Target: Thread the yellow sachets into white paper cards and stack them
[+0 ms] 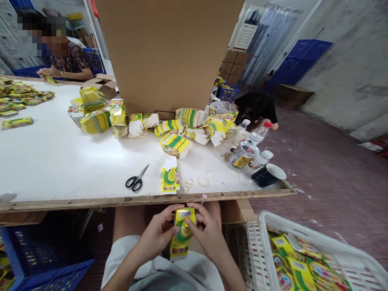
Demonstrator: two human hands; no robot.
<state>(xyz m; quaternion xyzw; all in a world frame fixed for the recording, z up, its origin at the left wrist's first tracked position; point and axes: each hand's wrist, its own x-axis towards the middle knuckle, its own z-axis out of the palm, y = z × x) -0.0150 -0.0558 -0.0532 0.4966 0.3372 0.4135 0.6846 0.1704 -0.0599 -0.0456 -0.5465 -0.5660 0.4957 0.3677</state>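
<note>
Over my lap, below the table edge, I hold a small yellow carton [179,251] with a barcode on its top part. My left hand [159,229] grips its left side, thumb on the front and fingers at the upper edge. From the other side my right hand [206,227] pinches it, the thumb pressing on the front panel. Just beyond, a flattened yellow carton [170,178] lies near the table edge. To its left are black-handled scissors [137,180]; several rubber bands [202,182] are scattered to its right.
Bundles of flat yellow cartons [176,145] line the table before a tall cardboard sheet [166,56]. Bottles [259,133] and a dark mug [268,175] stand right. A white basket [262,242] holds cartons; a blue crate [51,270] sits lower left. Co-workers [71,60] are nearby.
</note>
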